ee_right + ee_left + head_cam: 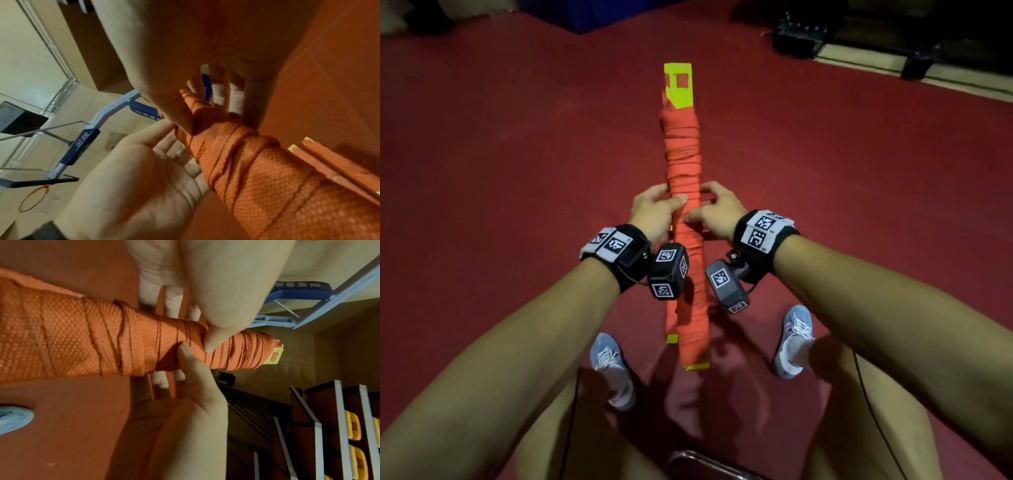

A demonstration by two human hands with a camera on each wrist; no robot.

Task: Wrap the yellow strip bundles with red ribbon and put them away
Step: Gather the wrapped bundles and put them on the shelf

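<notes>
Red woven ribbon (684,154) covers almost the whole long bundle of flat yellow strips (679,89) in overlapping, slightly uneven turns. Bare yellow shows only at the bundle's far end, where a short notched stretch sticks out, and as slivers at its near end. The bundle is held in the air, pointing away from the person, above the dark red floor (517,154). The pale blue shoes (613,366) stand on either side of its near end.

Both hands grip the bundle at about its middle. The left hand (654,214) lays its thumb across the top of the ribbon and curls its fingers underneath. The right hand (717,214) clasps the opposite side the same way, its thumb tip just beside the left one. In the wrist views the two thumbs press on the same few turns, which suggests they are holding down the ribbon's end, though no free tail can be made out.

Wrapping of this bundle looks all but done. What seems left is fixing the ribbon's end so the turns hold, then putting the bundle away. Beyond the bundle's far end, the left wrist view shows brown shelves (320,405) with yellow things on them. Whether that is the storage place cannot be told, nor whether other bundles wait.
</notes>
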